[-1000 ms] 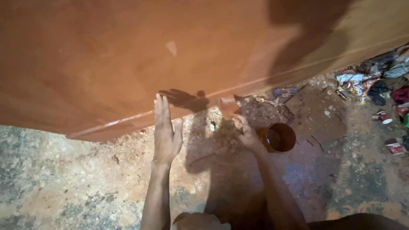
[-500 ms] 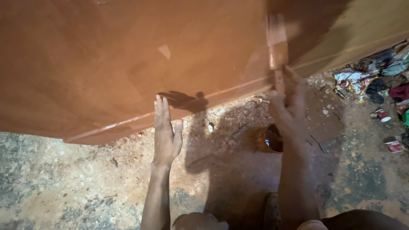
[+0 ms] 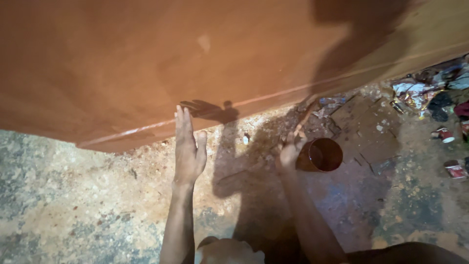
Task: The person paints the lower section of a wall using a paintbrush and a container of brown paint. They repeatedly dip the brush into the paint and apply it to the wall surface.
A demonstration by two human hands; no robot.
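The left hand lies flat and open, fingers straight, fingertips against the lower edge of the panel near frame centre. The right hand is closed on a brush whose handle rises toward the panel edge; the bristles cannot be made out in the shadow. The can stands on the floor just right of that hand, right of centre.

Risks, as judged:
- The can sits close to the right wrist; a sideways sweep could tip it and spill the dark liquid
- The left fingertips touch a surface that looks freshly coated; contact could leave prints or smears
- A loaded brush held over the floor could drip
- Heavy shadow covers the right half of the panel; missed patches could go unseen there

Materials: the panel is broad, flat, smooth, glossy reddish-brown, with a thin pale line along its lower edge. The can is round, open, dark inside. The floor is rough, mottled concrete, grey and orange. Litter lies at the right edge
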